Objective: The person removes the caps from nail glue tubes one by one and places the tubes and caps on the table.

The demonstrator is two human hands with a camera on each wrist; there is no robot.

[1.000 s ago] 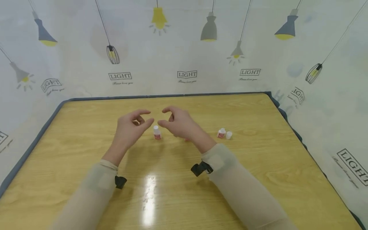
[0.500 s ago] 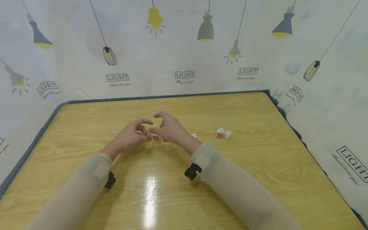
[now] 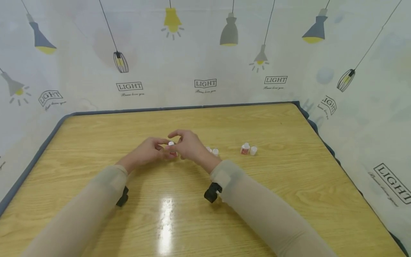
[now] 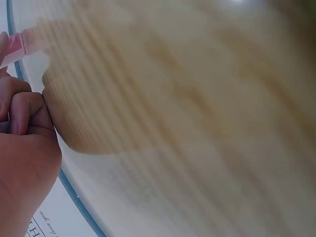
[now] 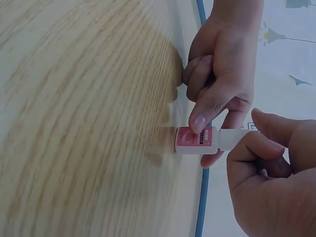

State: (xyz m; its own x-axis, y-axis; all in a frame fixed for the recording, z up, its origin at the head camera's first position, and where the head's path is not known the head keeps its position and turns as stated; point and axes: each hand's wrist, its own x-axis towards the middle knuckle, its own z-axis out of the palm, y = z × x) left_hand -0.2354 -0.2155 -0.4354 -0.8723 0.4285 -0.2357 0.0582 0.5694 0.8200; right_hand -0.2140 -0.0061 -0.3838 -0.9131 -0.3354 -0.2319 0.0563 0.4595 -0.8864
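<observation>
A small white bottle with a pink-red label (image 5: pixel 195 140) and a white cap (image 5: pixel 231 139) stands upright on the table at its base. My left hand (image 3: pixel 147 151) pinches the bottle's body, its thumb pressed on the label in the right wrist view. Around the cap, my right hand (image 3: pixel 190 147) holds its thumb and index finger apart, with the index fingertip clear of the cap in the head view. In the left wrist view only the bottle's lower part (image 4: pixel 16 45) shows at the left edge.
Right of the hands, a similar bottle (image 3: pixel 245 149) stands beside a loose white cap (image 3: pixel 253 150). Closer in, another white cap (image 3: pixel 215 152) sits next to a white object (image 3: pixel 209 149) partly hidden by my right wrist. A printed wall cloth (image 3: pixel 205 53) rises behind the wooden table (image 3: pixel 273 196).
Both hands have come down toward the bottle. My left hand has closed its thumb and fingers on the bottle, and my right hand has come around the cap.
</observation>
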